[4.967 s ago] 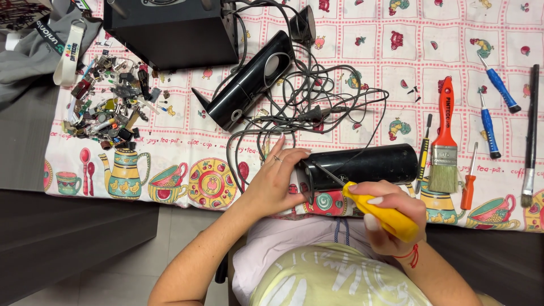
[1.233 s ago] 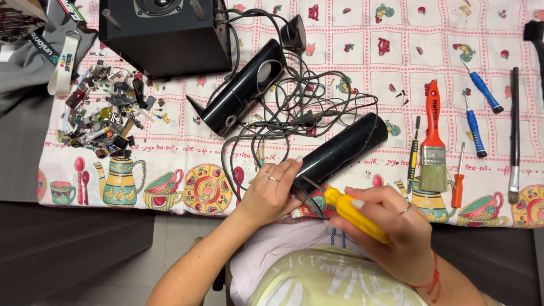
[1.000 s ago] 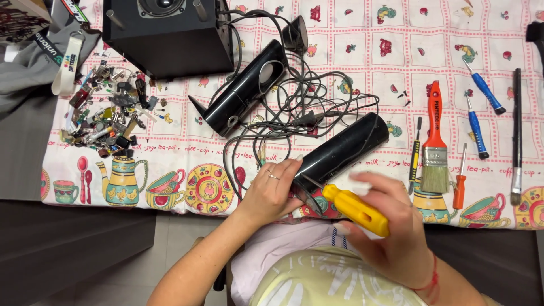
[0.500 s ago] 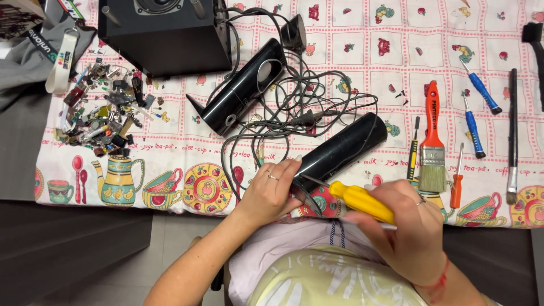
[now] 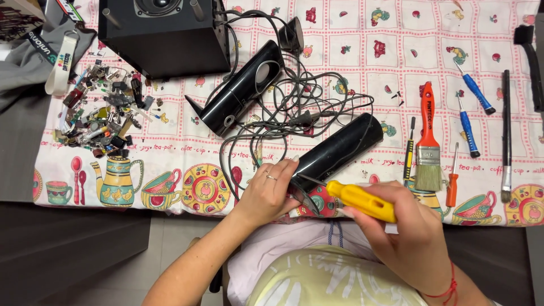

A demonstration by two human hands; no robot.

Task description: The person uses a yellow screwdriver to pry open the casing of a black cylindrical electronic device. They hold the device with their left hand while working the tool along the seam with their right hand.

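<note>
Looks like the unscrewing step: left hand [image 5: 266, 192] clamps the black tube speaker [image 5: 334, 153] at the bench's near edge, right hand [image 5: 405, 238] grips the yellow-handled screwdriver [image 5: 354, 198] at its base, so probably steady turning pressure next.

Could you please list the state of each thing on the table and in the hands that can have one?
Left hand: gripping the near end of the black tube speaker.
Right hand: closed around the yellow-handled screwdriver, tip at the speaker's end.
Black tube speaker: lying tilted, steadied at the table edge.
Second tube speaker: lying untouched.
Cables: tangled.
Paintbrush: lying flat, unused.
Small parts: heaped loosely.
</note>
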